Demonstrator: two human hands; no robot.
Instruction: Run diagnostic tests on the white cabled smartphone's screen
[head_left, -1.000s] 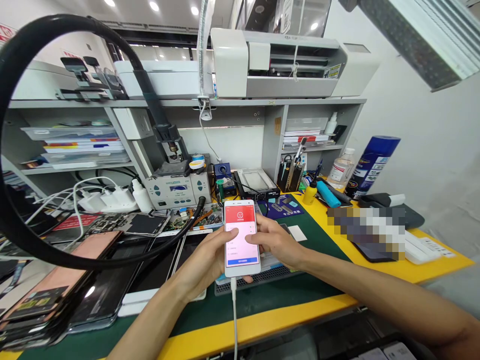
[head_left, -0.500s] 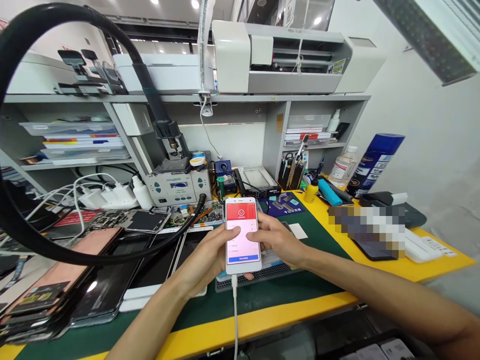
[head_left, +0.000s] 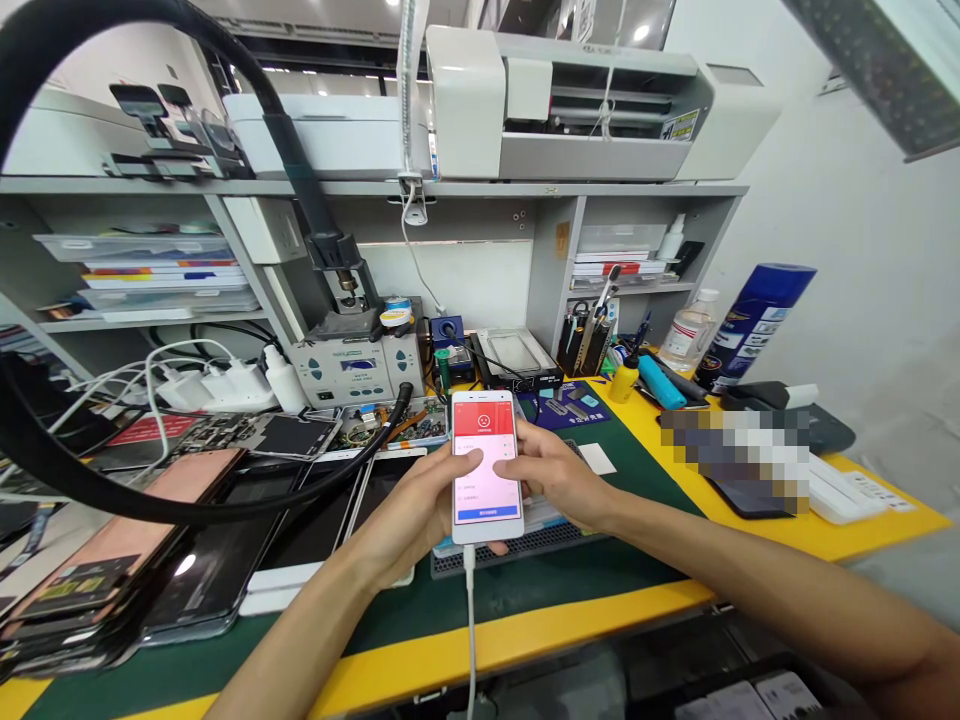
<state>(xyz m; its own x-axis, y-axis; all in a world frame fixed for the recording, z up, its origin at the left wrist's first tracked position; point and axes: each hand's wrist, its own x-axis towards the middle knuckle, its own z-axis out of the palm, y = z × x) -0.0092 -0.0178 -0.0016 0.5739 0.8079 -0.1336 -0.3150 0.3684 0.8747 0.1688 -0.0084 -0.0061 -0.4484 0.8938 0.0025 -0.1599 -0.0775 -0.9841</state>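
Observation:
A white smartphone (head_left: 486,530) is held upright between both hands above the bench. Its lit screen has a red band with a sad-face icon at the top and a blue bar at the bottom. My left hand (head_left: 416,510) is closed round the phone's left edge, its thumb over the screen. On the other edge my right hand (head_left: 555,478) grips too, with its thumb also over the glass. Most of the fingers are hidden behind the phone. From its lower end a white charging cable (head_left: 471,620) runs down past the bench's front edge.
Stacked phone screens and parts (head_left: 142,520) cover the left of the bench. A thick black hose (head_left: 225,510) loops in front of a soldering station (head_left: 360,370). Right are a yellow bottle (head_left: 622,380), a blue spray can (head_left: 757,325) and a white box (head_left: 832,490).
The view has shifted slightly. Both hands keep the phone in nearly the same place, and the thumbs stay over the screen.

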